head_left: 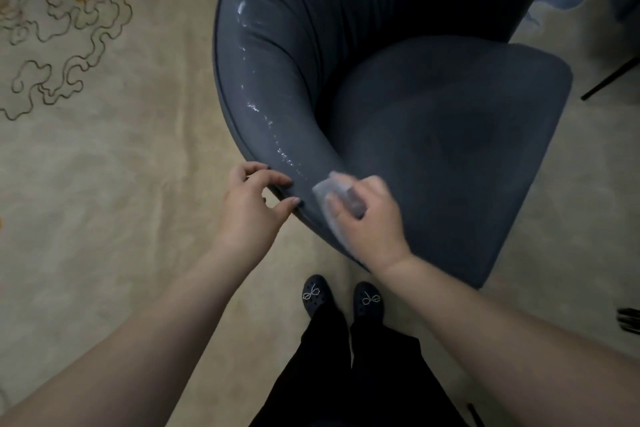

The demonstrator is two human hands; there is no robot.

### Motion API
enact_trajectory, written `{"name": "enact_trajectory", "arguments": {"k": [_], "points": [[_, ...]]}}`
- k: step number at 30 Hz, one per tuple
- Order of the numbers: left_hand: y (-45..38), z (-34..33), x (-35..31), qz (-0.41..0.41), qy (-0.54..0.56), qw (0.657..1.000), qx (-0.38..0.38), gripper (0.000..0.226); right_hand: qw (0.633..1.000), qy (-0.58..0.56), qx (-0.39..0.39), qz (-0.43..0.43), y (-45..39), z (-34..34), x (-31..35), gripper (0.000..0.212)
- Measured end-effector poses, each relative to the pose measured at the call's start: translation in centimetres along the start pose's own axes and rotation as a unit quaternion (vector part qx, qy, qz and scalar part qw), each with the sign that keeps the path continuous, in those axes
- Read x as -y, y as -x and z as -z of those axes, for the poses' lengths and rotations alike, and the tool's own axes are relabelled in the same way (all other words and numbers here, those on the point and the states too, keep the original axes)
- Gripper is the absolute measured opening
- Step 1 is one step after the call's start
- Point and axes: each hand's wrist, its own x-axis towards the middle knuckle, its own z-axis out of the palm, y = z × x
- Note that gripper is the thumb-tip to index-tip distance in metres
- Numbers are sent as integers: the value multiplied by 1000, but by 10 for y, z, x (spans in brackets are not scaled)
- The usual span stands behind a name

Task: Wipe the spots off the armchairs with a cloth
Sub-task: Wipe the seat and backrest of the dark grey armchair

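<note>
Nearest the camera, the person is standing on a beige carpet (104,201) in black trousers (360,374) and dark shoes (317,293) trimmed with small bead bows, toes pointing toward the chair.

Just beyond the shoes, both bare forearms are reaching forward to the near end of a dark blue-grey armchair (433,149). The left hand (251,199) is resting at the outer edge of the curved arm rim, its fingers loosely spread, with the thumb and fingertips touching the piping and gripping nothing. The right hand (369,218) is curling round a pale grey cloth (329,192), bunched under the fingers and thumb, and is pressing it onto the top of the rim just beside the left hand. The cloth and the right hand are blurred.

Farther along the rim, white spots (254,107) are running in a broken line from just past the cloth up the curve toward the far side of the backrest, with a larger smear (241,7) near the top. The seat cushion (450,135) is lying inside the curve.

At the far left, the carpet is showing a swirling gold line pattern (65,31). At the far right edge, thin black legs (609,78) of other furniture are standing on the carpet.
</note>
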Motion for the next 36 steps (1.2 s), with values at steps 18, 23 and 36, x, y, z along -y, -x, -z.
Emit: {"name": "enact_trajectory", "arguments": {"k": [18, 23, 36], "points": [[-18, 5, 5, 49, 39, 998, -16, 69, 994, -4, -48, -99, -81, -32, 5, 30], [-37, 16, 13, 73, 110, 991, 31, 97, 987, 18, 78, 142, -49, -54, 25, 39], [-104, 52, 31, 47, 182, 971, 146, 85, 992, 72, -4, 102, -111, -94, 41, 44]]}}
